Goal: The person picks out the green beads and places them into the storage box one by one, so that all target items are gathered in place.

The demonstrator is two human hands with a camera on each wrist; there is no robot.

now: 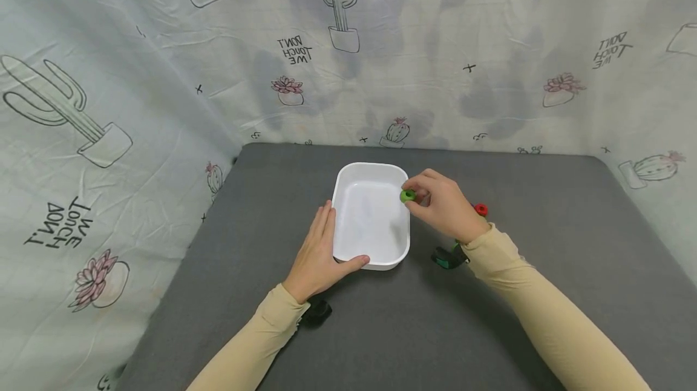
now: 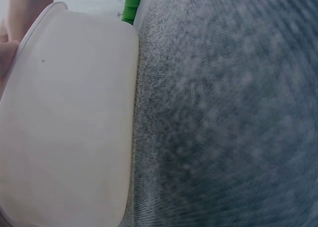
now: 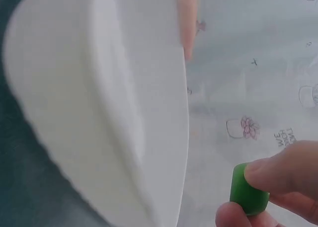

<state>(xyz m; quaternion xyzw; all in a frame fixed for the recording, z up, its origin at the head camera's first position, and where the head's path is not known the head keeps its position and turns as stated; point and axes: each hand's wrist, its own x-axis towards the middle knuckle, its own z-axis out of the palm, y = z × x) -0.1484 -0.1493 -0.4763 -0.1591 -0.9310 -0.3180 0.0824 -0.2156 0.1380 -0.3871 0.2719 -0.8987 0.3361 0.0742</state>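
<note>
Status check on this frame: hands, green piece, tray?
Right hand pinches green piece over white tray rim. Left hand rests on tray's left side. Tray interior shows nothing.

Behind the right hand in the head view, a red piece shows only as a small rounded edge, the rest hidden by the knuckles. The green ring pinched there is too small to read in detail; the right wrist view cuts its lower edge off at the frame bottom (only two fingertips appear). The white tray runs off the left wrist view at left and bottom, and the grey mat beside it is blurred. The wrist devices are mostly hidden under the sleeves. A green bit at the top edge is cropped, possibly the ring.
</note>
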